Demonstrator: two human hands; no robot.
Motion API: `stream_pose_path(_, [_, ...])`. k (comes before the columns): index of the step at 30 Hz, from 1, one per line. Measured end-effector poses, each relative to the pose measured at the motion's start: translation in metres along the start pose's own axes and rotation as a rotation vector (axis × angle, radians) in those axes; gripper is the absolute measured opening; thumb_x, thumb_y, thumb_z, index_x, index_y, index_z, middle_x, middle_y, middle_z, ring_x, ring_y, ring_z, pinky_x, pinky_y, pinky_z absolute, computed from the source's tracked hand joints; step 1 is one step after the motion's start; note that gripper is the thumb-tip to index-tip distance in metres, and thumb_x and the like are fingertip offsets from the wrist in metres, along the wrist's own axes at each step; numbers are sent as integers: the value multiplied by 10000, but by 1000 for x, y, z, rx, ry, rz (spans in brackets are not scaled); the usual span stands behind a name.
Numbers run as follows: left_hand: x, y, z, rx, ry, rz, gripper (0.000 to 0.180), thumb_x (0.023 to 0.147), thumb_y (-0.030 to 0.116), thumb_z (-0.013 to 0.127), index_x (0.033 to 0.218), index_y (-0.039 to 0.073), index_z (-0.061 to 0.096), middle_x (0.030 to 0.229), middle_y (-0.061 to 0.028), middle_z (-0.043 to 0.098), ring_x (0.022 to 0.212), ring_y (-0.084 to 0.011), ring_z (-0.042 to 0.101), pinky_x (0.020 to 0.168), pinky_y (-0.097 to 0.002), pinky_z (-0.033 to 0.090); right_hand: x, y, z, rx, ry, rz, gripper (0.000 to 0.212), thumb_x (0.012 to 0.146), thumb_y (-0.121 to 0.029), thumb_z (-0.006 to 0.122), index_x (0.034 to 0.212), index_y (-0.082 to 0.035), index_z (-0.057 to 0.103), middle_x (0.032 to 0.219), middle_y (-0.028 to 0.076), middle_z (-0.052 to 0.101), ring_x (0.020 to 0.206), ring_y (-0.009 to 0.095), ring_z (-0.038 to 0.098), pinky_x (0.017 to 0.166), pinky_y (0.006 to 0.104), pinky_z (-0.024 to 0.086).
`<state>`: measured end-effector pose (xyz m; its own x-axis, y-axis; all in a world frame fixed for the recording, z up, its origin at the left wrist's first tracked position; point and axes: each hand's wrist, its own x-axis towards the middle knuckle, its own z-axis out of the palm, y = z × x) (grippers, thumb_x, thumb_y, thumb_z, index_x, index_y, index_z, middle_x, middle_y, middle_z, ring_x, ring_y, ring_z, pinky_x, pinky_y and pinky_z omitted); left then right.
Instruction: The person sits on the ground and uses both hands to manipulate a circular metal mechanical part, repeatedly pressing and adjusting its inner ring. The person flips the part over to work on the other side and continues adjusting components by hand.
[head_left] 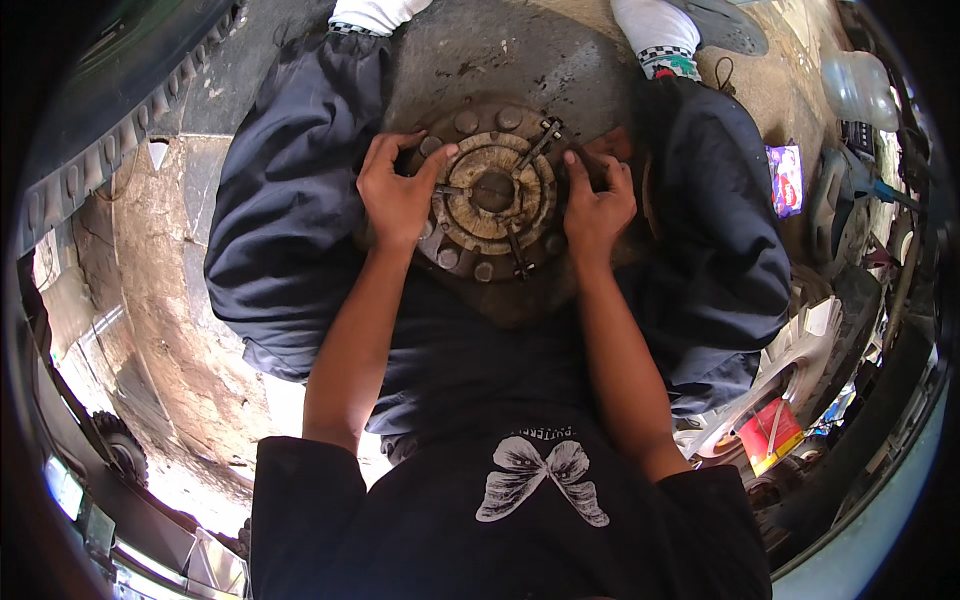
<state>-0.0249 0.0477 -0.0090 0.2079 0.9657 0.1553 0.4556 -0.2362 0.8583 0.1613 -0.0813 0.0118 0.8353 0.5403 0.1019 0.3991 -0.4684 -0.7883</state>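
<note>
A greasy round metal clutch pressure plate (pixel 482 270) lies between my legs, with bolt heads around its rim and a worn ring in its middle. Short levers (pixel 520 255) reach from the ring toward the rim. My left hand (pixel 398 195) is closed on the left side of the plate, thumb on top and fingers over the edge. At the right edge, my right hand (pixel 600 205) is closed with thumb and fingers bent around something dark, partly hidden by the fingers. Close to that thumb sits the upper right lever (pixel 540 140).
My bent legs in dark trousers flank the plate. To the right are a purple packet (pixel 785 180), a clear plastic bottle (pixel 860 88) and a red and yellow container (pixel 770 435). A dark ridged metal edge (pixel 120 145) runs along the upper left.
</note>
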Motion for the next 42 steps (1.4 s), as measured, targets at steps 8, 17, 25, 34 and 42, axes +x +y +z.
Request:
stream_pose_path(8, [-1,0,2,21,21,37,334,783,156,952,947,-32,730,962,-151,743,904,-310,736,825,-397,571,0,10,4,-4,26,13,269,877,-200,889,999,5,766,975,100,723,918,207,690,895,347,516])
stream_pose_path(17, [-4,-6,2,56,28,79,345,802,199,939,977,-18,737,957,-158,736,905,-348,723,816,-409,568,2,23,6,60,24,60,311,846,-232,903,991,-9,742,982,157,738,928,309,706,863,418,525])
stream_pose_path(25, [-15,24,-17,228,-196,442,357,795,210,909,1098,91,761,1290,-159,638,1276,-389,588,1010,-512,487,2,19,21,158,78,59,349,882,-262,874,1009,13,701,970,182,729,918,344,705,860,437,523])
stream_pose_path(34, [-28,9,-5,309,-342,521,239,883,156,832,959,-26,697,1364,-241,563,1426,-455,470,1184,-583,394,1,17,22,213,64,62,368,896,-291,861,994,14,681,967,192,713,924,380,690,856,447,515])
stream_pose_path(42, [-29,-3,-8,110,-351,511,198,907,99,808,946,-41,675,1314,-249,552,1358,-461,506,1158,-571,398,1,16,22,189,86,48,376,901,-300,858,991,17,676,965,184,703,937,386,681,853,462,510])
